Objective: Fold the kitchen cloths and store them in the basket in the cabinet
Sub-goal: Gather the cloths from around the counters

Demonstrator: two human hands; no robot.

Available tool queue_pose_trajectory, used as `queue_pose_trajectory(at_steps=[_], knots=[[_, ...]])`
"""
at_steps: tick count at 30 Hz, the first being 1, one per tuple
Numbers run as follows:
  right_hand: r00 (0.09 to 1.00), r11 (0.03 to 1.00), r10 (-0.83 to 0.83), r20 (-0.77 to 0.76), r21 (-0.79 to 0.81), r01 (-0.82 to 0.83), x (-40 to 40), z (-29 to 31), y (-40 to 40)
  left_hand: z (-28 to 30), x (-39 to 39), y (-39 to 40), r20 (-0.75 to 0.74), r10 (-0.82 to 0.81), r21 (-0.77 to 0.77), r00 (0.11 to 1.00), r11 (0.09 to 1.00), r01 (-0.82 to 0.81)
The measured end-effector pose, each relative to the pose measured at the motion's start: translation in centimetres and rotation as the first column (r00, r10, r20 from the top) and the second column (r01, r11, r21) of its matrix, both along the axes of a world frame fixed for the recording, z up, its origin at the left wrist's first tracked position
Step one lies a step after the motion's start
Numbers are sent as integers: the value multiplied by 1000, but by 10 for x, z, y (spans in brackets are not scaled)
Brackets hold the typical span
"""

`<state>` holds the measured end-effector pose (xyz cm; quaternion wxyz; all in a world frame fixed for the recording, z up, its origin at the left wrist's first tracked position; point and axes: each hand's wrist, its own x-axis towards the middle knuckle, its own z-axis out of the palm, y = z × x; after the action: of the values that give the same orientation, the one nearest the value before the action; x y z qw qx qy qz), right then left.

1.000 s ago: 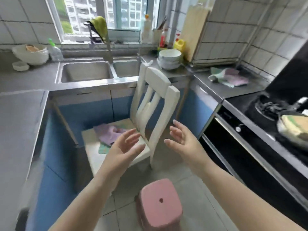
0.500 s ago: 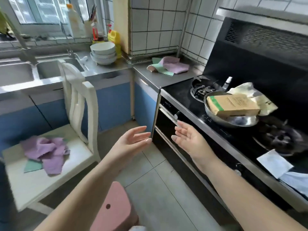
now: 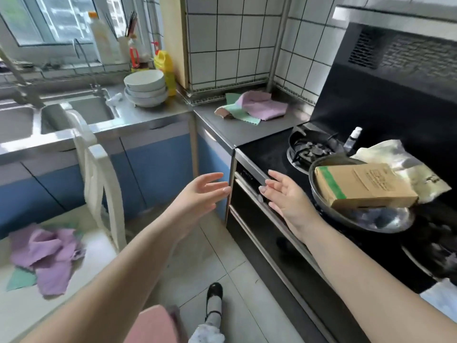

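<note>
A crumpled pile of purple and green kitchen cloths [image 3: 254, 108] lies on the grey corner counter [image 3: 247, 133] beside the stove. A second heap of purple and green cloths [image 3: 47, 256] rests on the seat of the white chair [image 3: 99, 169] at lower left. My left hand [image 3: 200, 194] and my right hand [image 3: 284, 196] are stretched out in front of me, palms facing each other, fingers apart and empty, below and in front of the counter pile. No basket or open cabinet shows.
A black stove [image 3: 309, 154] runs along the right with a steel pan [image 3: 371, 219] holding a cardboard box [image 3: 363, 186]. Stacked white bowls [image 3: 146, 90] stand by the sink [image 3: 91, 112]. A pink stool [image 3: 153, 325] and my shoe [image 3: 214, 292] are on the tiled floor.
My view has swung right from the chair toward the corner counter and stove. Both hands stay open and empty, now nearer the counter cloths; the chair has slid to the left.
</note>
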<state>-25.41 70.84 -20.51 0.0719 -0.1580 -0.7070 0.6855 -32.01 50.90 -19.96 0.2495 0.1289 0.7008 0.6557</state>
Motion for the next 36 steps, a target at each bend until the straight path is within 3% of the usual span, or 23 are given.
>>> queue_pose_trajectory(at_steps=[12, 22, 36], knots=[[997, 997, -64, 38, 36, 62, -280, 7, 82, 4, -292, 82, 69, 19, -12, 997, 1000, -18], [985, 988, -142, 94, 66, 136, -415, -23, 139, -12, -446, 131, 118, -29, -64, 993, 997, 37], [917, 939, -340, 207, 122, 321, -581, -84, 193, -54, -648, 226, 31, -210, -271, 977, 939, 211]])
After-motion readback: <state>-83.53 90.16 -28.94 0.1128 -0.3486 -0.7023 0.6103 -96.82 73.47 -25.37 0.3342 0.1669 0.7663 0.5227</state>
